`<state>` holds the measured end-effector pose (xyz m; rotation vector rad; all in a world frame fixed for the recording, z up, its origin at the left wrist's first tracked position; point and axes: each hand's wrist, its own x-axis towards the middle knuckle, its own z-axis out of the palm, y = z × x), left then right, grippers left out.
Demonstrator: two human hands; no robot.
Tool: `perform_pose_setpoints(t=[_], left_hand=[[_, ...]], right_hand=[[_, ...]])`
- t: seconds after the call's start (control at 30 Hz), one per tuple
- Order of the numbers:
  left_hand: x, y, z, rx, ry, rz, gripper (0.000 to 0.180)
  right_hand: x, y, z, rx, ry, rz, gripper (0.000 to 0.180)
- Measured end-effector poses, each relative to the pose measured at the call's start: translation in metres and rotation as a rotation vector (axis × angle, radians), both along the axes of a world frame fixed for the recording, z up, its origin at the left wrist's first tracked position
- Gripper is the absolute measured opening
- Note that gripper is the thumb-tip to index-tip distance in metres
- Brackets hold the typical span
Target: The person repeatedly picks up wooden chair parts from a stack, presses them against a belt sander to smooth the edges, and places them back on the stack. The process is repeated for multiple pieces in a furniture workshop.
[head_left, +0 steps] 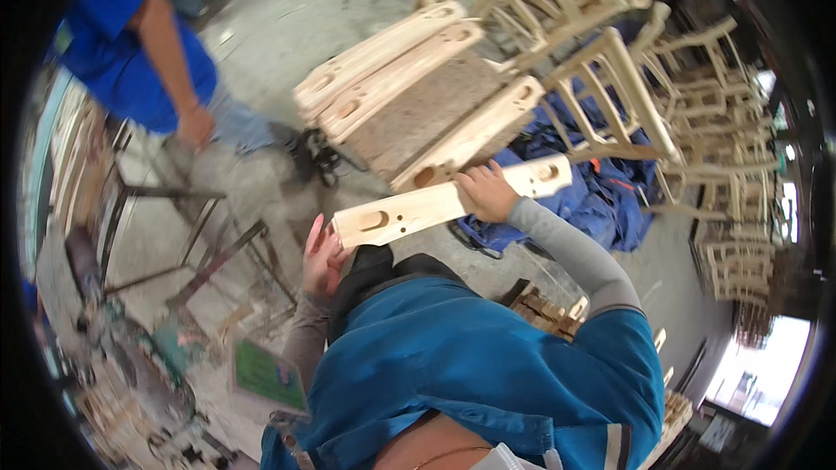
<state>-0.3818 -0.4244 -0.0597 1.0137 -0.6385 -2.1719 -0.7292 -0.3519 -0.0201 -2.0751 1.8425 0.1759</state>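
Observation:
A pale wooden board (pixel 427 211) with a slotted hole near each end and small round holes spans the space in front of my body, tilted up to the right. My right hand (pixel 489 191) grips it right of its middle, with fingers over its upper edge. At the board's left end is my left hand (pixel 324 257), its fingers against the end and lower corner. Just beyond lies a similar board (pixel 470 132) on the right edge of a brown, rough-topped stack (pixel 416 103). Two more such boards (pixel 383 48) (pixel 405 77) lie side by side along its far left edge.
Blue sheeting (pixel 601 196) is bunched right of the stack. Wooden chair frames (pixel 610 96) crowd the far right. A person in blue (pixel 131 43) stands at far left. Nearer left are dark metal frames (pixel 165 193) and a green-faced panel (pixel 268 374). Wood pieces (pixel 544 315) lie beside me.

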Motion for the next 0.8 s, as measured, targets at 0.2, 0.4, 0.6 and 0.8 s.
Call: perform_pose_setpoints(t=[0.2, 0.4, 0.6, 0.8], left_hand=[[-0.073, -0.013, -0.040, -0.027, -0.312, -0.165, 0.057], [-0.132, -0.002, -0.051, -0.132, -0.366, -0.057, 0.055], [-0.149, 0.014, -0.048, 0.028, -0.592, 0.280, 0.057], [-0.153, 0.073, -0.067, 0.194, -0.611, 0.274, 0.058]], right_hand=[[-0.065, -0.057, -0.014, 0.148, 0.230, 0.034, 0.057], [-0.119, -0.077, -0.049, 0.001, 0.280, 0.026, 0.054], [-0.103, -0.070, -0.052, -0.312, -0.352, -0.023, 0.046], [-0.055, -0.056, -0.004, 0.220, -1.338, -0.435, 0.024]])
